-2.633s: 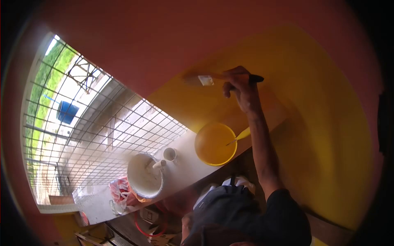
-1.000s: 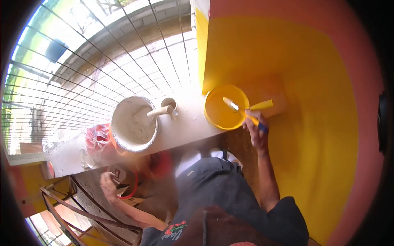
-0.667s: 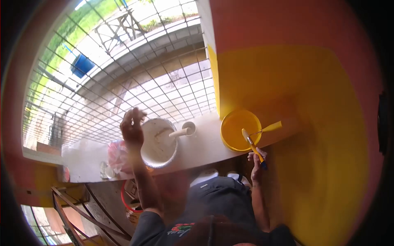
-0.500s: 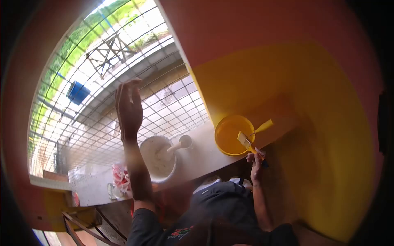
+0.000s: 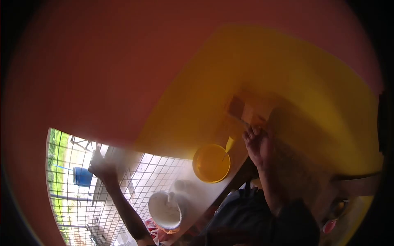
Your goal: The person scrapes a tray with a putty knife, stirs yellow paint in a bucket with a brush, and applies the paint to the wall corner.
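My right hand is closed around the handle of a paintbrush. The brush head points up and left, close to the yellow part of the wall, and looks dark in shadow; whether it touches cannot be told. Below and left of this hand, a yellow paint bucket stands on a pale ledge, with a yellow-bladed tool at its rim. My left hand is raised in front of the wire mesh, slightly blurred, its fingers apart with nothing visible in them.
A whitish bucket with a handled thing in it stands on the ledge. Beside it lies a red and white plastic bag. Beyond the mesh is a blue barrel. A red round thing shows at lower right.
My view has turned towards the wall. The brush has gone from above the yellow bucket up to the yellow wall area. My left hand now appears lower and farther left.
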Motion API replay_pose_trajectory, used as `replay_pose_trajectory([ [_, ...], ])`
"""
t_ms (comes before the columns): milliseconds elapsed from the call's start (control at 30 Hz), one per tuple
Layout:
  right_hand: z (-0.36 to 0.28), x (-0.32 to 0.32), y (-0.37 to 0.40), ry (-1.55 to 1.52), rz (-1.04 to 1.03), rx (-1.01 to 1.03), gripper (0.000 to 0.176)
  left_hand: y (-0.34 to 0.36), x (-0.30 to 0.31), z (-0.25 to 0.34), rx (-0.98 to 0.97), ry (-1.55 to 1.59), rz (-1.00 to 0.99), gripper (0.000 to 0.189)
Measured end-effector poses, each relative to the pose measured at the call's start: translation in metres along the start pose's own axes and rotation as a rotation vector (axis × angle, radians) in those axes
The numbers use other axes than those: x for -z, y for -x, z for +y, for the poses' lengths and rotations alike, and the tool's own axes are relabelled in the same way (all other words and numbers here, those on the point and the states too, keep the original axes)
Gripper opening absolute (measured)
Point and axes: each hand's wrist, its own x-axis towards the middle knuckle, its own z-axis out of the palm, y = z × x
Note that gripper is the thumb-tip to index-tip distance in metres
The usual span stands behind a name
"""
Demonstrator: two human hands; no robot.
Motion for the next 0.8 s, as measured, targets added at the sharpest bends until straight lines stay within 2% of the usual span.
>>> replay_pose_trajectory([
  [33, -0.010, -0.005, -0.018, 0.016, -0.057, 0.040, 0.042, -0.006, 0.005, 0.006, 0.003, -0.064, -0.016, 0.039],
  [133, -0.034, -0.032, -0.063, 0.069, 0.080, 0.134, 0.043, -0.013, -0.003, 0.011, 0.003, -0.136, -0.009, 0.032],
  [200, -0.046, -0.015, -0.093, 0.127, -0.032, 0.162, 0.042, -0.016, -0.017, -0.001, -0.011, -0.135, -0.024, 0.031],
  [233, -0.050, -0.008, -0.107, 0.155, -0.087, 0.174, 0.041, -0.018, -0.013, 0.001, -0.010, 0.046, -0.009, 0.028],
  [300, -0.057, 0.002, -0.132, 0.175, -0.115, 0.155, 0.038, -0.021, -0.006, 0.006, 0.133, 0.179, -0.093, 0.020],
  [333, -0.059, 0.007, -0.142, 0.181, -0.127, 0.147, 0.037, -0.022, 0.000, 0.011, 0.168, 0.233, -0.102, 0.020],
  [433, -0.056, 0.004, -0.160, 0.180, -0.150, 0.170, 0.030, -0.025, -0.013, -0.011, 0.108, 0.098, -0.133, 0.022],
  [533, -0.050, 0.001, -0.175, 0.351, -0.079, 0.280, 0.025, -0.027, -0.014, -0.014, 0.138, 0.136, -0.140, 0.020],
  [567, -0.050, 0.000, -0.180, 0.392, -0.044, 0.310, 0.024, -0.029, -0.009, -0.011, 0.172, 0.106, -0.234, 0.018],
  [600, -0.051, -0.001, -0.187, 0.433, -0.009, 0.339, 0.023, -0.029, -0.018, -0.022, 0.073, 0.109, -0.150, 0.016],
  [733, -0.053, 0.002, -0.210, 0.594, 0.092, 0.417, 0.026, -0.031, -0.024, -0.023, 0.067, 0.136, -0.113, 0.018],
  [767, -0.054, 0.005, -0.218, 0.558, 0.060, 0.420, 0.027, -0.029, -0.031, -0.030, 0.053, 0.139, -0.088, 0.019],
  [800, -0.056, 0.009, -0.225, 0.521, 0.029, 0.423, 0.028, -0.027, -0.039, -0.039, 0.083, 0.127, -0.146, 0.025],
])
